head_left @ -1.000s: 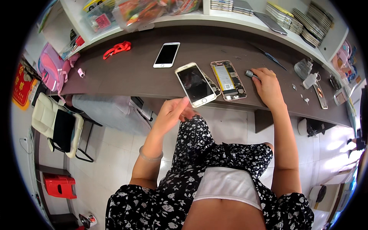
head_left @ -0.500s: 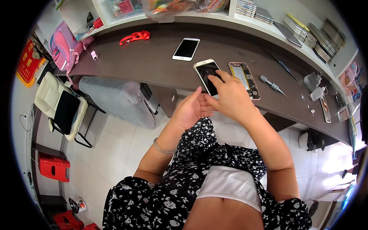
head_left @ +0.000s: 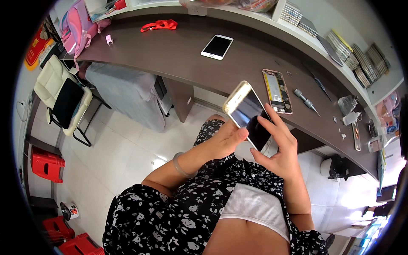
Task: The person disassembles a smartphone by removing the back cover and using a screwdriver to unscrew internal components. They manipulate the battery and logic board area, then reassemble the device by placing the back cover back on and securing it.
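While both hands, left hand point(head_left: 223, 142) and right hand point(head_left: 278, 146), grip the lifted phone point(head_left: 245, 111), seemingly intact, the opened phone point(head_left: 277, 91) lies untouched near the table's point(head_left: 178, 55) front edge beside a screwdriver point(head_left: 304, 100).

Your dark brown surface point(head_left: 178, 51) is curving across in front of you, carrying a white phone point(head_left: 217, 46) lying face up and an opened phone point(head_left: 277, 90) showing its insides. A screwdriver point(head_left: 306, 101) is lying just beside the opened phone, and a red strap point(head_left: 159, 25) is resting near the far edge.

The person wore a black dress point(head_left: 170, 221) with white flowers, a white ribbed band point(head_left: 255, 208), and a pale translucent bangle point(head_left: 180, 165).
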Demonstrator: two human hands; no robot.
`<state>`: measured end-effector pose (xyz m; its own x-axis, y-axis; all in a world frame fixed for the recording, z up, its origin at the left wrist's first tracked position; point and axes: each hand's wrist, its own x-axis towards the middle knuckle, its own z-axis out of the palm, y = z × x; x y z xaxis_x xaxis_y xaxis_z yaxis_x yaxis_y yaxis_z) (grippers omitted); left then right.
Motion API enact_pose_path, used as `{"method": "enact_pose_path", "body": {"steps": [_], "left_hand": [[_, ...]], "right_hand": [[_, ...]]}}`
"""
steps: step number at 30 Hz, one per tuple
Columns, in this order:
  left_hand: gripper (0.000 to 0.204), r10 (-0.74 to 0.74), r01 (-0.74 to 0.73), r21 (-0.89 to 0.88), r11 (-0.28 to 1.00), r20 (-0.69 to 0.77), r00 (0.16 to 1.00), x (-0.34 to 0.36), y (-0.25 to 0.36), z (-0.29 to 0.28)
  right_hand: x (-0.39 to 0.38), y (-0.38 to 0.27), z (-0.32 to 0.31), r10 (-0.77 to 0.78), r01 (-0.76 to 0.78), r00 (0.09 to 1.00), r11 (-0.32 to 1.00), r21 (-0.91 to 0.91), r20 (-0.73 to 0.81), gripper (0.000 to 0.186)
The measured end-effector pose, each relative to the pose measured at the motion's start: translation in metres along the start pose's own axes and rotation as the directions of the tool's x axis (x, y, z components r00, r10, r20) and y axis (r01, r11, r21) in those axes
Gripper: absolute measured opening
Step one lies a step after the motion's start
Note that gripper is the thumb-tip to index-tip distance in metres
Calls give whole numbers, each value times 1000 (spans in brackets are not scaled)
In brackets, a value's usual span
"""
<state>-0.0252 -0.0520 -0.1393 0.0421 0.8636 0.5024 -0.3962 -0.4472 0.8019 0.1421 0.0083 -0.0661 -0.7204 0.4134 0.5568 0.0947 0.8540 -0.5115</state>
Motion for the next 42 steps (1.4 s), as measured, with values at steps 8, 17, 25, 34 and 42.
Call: {"method": "enact_pose_path", "body": {"steps": [8, 17, 25, 34, 42], "left_hand": [[94, 66, -94, -128, 987, -206, 976, 17, 4, 12], [100, -18, -3, -120, 993, -168, 986, 13, 17, 7], [99, -80, 57, -150, 987, -149, 986, 13, 21, 6], [108, -48, 32, -106, 994, -146, 988, 15, 18, 7], [122, -19, 8, -69, 998, -155, 988, 13, 15, 5]], "right_hand": [[-18, 1, -6, 59, -60, 998, 990, 125, 11, 64], [-28, 11, -2, 72, -69, 997, 945, 321, 2, 65], [-32, 5, -6, 209, -179, 978, 847, 500, -4, 64], [-29, -6, -6, 110, -106, 994, 962, 251, -2, 60], [-27, -17, -16, 140, -149, 988, 974, 170, 63, 59]]}}
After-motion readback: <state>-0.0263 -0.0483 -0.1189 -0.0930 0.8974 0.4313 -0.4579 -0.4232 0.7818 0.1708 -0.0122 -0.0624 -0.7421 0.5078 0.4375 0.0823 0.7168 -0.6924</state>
